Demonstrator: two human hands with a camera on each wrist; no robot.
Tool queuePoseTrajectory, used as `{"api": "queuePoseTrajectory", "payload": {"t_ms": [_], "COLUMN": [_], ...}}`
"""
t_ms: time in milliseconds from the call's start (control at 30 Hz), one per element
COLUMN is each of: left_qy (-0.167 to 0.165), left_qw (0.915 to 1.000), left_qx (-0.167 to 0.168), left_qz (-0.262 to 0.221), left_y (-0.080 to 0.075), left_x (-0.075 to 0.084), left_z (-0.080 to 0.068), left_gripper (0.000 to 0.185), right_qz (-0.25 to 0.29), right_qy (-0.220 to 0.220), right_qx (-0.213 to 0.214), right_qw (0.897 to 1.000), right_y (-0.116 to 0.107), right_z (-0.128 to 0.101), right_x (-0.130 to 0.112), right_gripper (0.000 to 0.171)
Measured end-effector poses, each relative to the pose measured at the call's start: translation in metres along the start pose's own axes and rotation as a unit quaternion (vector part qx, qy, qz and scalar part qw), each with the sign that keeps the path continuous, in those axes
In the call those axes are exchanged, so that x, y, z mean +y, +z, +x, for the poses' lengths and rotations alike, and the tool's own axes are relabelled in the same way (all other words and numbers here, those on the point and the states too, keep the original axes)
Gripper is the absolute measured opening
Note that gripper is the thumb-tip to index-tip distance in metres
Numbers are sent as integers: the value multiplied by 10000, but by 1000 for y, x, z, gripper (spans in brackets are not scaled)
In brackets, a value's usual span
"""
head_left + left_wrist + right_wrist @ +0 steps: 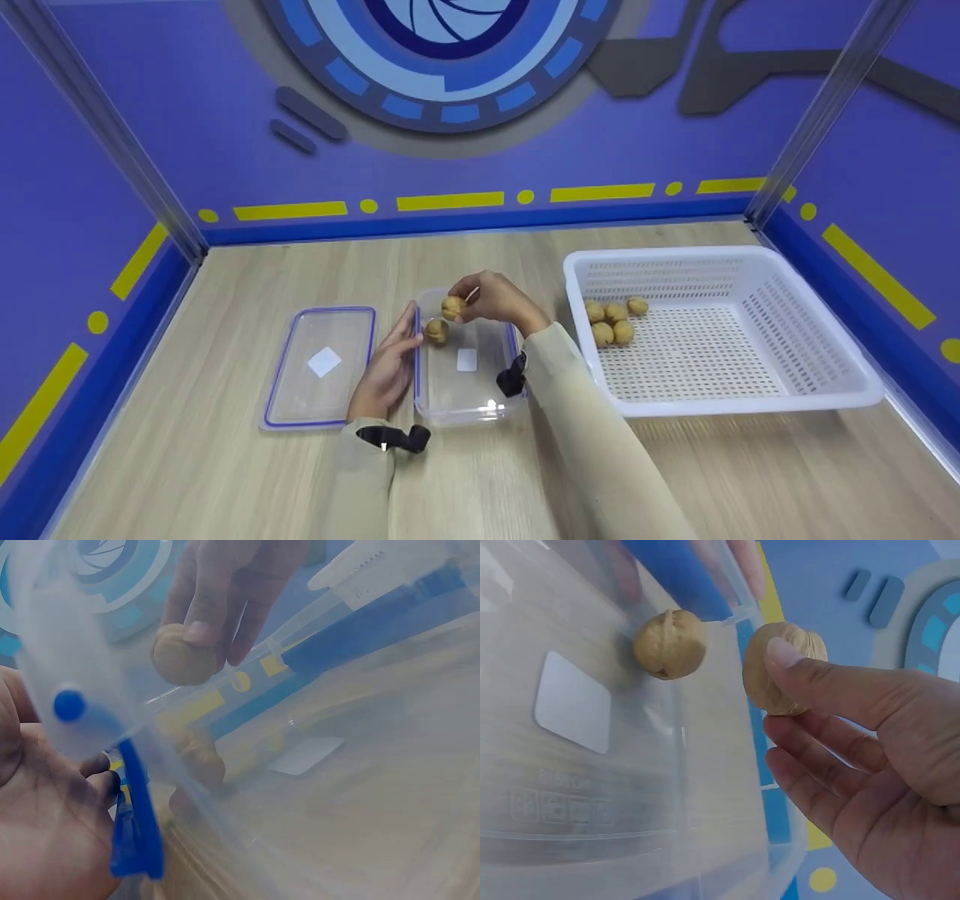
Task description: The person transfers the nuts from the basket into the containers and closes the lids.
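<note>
1. Right hand [493, 298] pinches a walnut [452, 307] above the clip-lock box [466, 412].
2. Left hand [386, 371], fingers extended, touches its side.
3. Second walnut [436, 331] lies inside, near a white label [466, 360].
4. Embossed markings [562, 808], too faint to read.

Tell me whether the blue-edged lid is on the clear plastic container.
No: in the head view, the blue-edged lid lies on the table, left of the open container.
</note>
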State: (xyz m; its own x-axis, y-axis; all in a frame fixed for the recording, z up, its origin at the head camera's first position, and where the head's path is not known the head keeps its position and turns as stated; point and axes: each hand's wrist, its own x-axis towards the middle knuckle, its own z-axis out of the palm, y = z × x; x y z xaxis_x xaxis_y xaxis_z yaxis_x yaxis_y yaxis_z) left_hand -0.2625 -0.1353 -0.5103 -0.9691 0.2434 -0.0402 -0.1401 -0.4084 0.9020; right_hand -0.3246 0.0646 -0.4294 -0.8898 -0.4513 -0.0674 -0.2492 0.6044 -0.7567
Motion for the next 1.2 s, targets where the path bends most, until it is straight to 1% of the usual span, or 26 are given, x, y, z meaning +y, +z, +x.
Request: {"api": "queuePoseTrajectory", "payload": {"t_ms": [200, 367, 633, 867, 1033, 1200], "left_qy": [23, 14, 34, 135, 120, 69], "left_qw": [10000, 10000, 9999, 9998, 9998, 9998], "left_qx": [-1, 37, 96, -104, -81, -64], "left_qz": [20, 47, 7, -37, -158, -195], "left_y": [0, 0, 0, -1, -1, 0], "left_x": [0, 0, 0, -2, -2, -2], "left_z": [0, -1, 0, -1, -1, -1], "left_gripper": [66, 66, 67, 66, 66, 67], "right_qz": [2, -109, -517, -1052, -1385, -1543], "right_qy": [88, 136, 59, -310, -207, -108], "right_qx": [-60, -160, -285, -346, -482, -570], "right_qw": [9999, 9997, 9982, 9934, 9890, 9863], "right_y": [5, 7, 12, 15, 18, 19], "right_z": [0, 0, 4, 4, 4, 4], "right_x": [6, 8, 8, 8, 7, 7], "right_gripper": [35, 35, 36, 37, 34, 33]}}
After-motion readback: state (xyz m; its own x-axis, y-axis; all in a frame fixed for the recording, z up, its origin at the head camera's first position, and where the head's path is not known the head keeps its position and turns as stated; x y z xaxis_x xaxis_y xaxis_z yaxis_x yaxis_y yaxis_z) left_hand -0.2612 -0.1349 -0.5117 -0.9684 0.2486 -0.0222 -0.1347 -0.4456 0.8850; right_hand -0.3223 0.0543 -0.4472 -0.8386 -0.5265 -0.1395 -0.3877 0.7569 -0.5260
